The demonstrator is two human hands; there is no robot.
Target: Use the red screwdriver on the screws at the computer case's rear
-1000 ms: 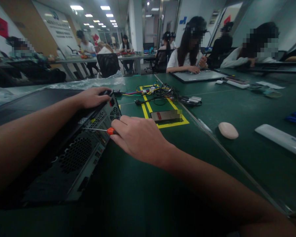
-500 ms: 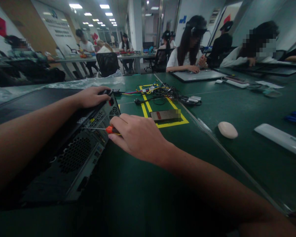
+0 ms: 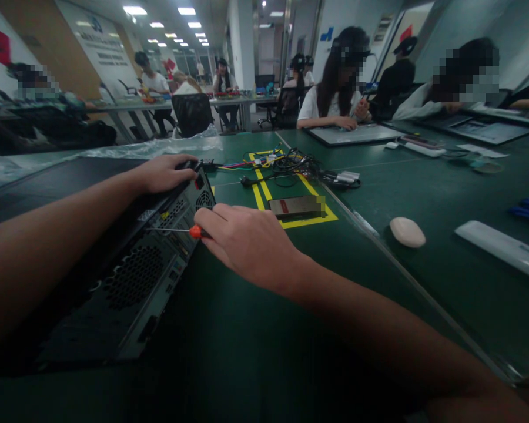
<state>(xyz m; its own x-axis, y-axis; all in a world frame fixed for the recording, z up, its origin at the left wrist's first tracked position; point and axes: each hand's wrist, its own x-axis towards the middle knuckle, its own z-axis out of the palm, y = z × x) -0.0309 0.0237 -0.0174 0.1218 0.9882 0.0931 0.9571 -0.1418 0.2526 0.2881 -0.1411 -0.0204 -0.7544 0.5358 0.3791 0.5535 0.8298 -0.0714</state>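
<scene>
A black desktop computer case (image 3: pixel 132 329) lies at the left, with its rear panel turned towards me. On its far upper corner is my left hand (image 3: pixel 165 173), fingers over the edge and thumb along the rear side, gripping it. My right hand (image 3: pixel 251 244) is closed round a screwdriver (image 3: pixel 196 232) with an orange and black handle. The thin metal shaft points left, and its tip meets the rear panel near the upper edge. Whether a screw sits under the tip is too small to tell. Below the shaft shows a honeycomb vent (image 3: pixel 134 276).
Beyond my right hand a flat brownish box (image 3: pixel 297 206) lies inside yellow tape (image 3: pixel 311 223), near a tangle of cables (image 3: pixel 295 164). Further right are a pale mouse (image 3: pixel 407 232) and a white bar (image 3: pixel 502 247). Clear plastic wrap (image 3: pixel 180 141) lies behind the case. Co-workers sit across the table.
The fingers of my right hand have shifted slightly on the screwdriver handle, while the tip stays at the same spot. My left hand and the computer case have not moved.
</scene>
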